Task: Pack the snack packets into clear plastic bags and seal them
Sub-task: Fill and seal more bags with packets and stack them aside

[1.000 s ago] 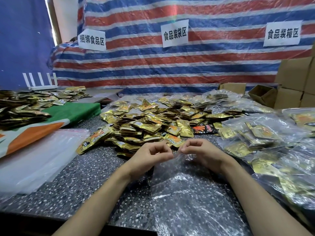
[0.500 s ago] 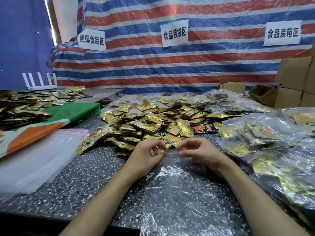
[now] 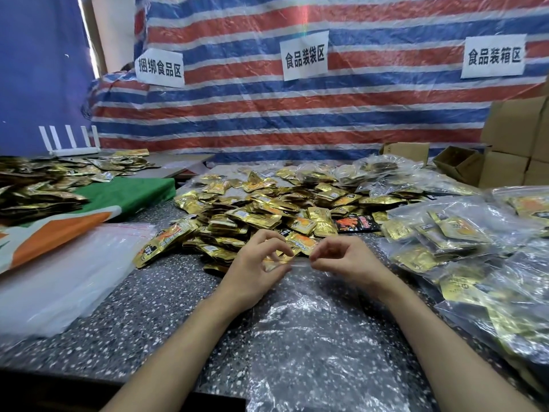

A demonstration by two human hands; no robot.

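Left hand [image 3: 252, 272] and right hand [image 3: 344, 263] each pinch the far rim of a clear bag [image 3: 320, 352] lying on the speckled table [image 3: 142, 307]. Gold snack packets [image 3: 261, 212] are heaped just beyond.

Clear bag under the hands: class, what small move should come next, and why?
Probably spread the mouth of the clear bag: the left hand and right hand pinch its top edge, it lies flat and empty, and loose snack packets lie just beyond.

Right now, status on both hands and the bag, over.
Status: left hand and right hand each pinch the clear bag at its top edge. Bag empty, flat on the table. Loose snack packets piled just beyond; nothing in the way.
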